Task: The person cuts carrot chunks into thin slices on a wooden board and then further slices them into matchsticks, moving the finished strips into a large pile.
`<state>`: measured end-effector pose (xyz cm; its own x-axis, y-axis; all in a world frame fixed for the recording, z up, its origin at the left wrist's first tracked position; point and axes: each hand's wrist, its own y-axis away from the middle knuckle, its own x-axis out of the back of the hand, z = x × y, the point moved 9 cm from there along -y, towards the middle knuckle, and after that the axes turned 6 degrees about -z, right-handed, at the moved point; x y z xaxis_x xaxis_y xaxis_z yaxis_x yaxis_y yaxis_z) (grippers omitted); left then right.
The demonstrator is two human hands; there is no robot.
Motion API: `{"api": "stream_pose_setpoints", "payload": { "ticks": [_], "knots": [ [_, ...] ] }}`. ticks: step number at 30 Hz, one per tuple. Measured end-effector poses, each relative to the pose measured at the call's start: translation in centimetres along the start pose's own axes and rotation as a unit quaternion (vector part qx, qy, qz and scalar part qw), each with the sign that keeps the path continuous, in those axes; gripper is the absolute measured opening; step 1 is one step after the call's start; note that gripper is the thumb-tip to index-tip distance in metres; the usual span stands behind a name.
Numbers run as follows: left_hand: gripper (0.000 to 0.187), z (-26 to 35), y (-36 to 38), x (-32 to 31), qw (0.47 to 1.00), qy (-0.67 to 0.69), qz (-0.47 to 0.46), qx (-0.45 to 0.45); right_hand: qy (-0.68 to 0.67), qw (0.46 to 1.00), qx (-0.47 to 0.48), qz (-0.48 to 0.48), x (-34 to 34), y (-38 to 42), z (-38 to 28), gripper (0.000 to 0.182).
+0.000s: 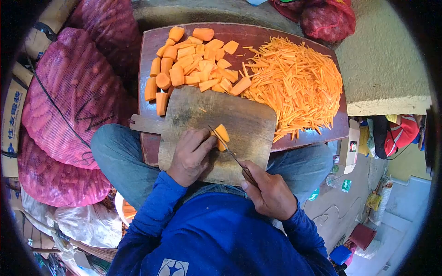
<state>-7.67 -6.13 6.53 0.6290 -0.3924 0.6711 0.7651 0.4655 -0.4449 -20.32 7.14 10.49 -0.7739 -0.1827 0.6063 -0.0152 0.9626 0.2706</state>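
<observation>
A worn wooden cutting board (244,117) with a handle on its left lies across my lap and the near edge of the red table. My left hand (191,154) has its fingers bent onto a piece of carrot (223,133), pressing it on the board. In my right hand (271,191) is a knife (235,158), its handle wrapped by the fingers and its blade slanting up and left against the carrot piece. Beyond the board sit peeled carrot chunks (186,62), and a big heap of carrot strips (297,87) is to their right.
The red table (149,53) holds both piles. Pink mesh sacks (69,96) crowd the left side, with a clear plastic bag (87,225) below. A red net bag (327,20) is at the top right. A cardboard box (351,147) and plastic bottles (338,183) stand or lie at right.
</observation>
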Motion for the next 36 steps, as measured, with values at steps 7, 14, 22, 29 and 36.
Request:
{"api": "stream_pose_setpoints", "payload": {
  "ticks": [7,14,22,29,36],
  "knots": [
    [0.044,0.4,-0.4,0.4,1.000,-0.006,-0.005,0.011,-0.016,1.000,-0.003,-0.014,0.0,-1.3,0.4,0.049],
    [0.043,0.1,0.0,0.1,1.000,0.011,0.008,0.011,-0.030,0.999,-0.018,-0.041,-0.9,-4.4,1.8,0.042],
    [0.048,-0.2,0.1,0.2,1.000,0.008,0.009,0.001,-0.031,0.999,0.007,0.000,0.1,-1.7,0.3,0.046],
    [0.051,-0.5,0.3,0.1,0.999,0.028,0.007,0.014,0.008,1.000,0.005,-0.016,0.3,-0.9,-0.2,0.048],
    [0.047,-0.6,0.1,0.0,0.999,0.034,0.011,0.013,0.008,1.000,0.010,-0.021,-0.3,-2.2,0.5,0.050]
  ]
}}
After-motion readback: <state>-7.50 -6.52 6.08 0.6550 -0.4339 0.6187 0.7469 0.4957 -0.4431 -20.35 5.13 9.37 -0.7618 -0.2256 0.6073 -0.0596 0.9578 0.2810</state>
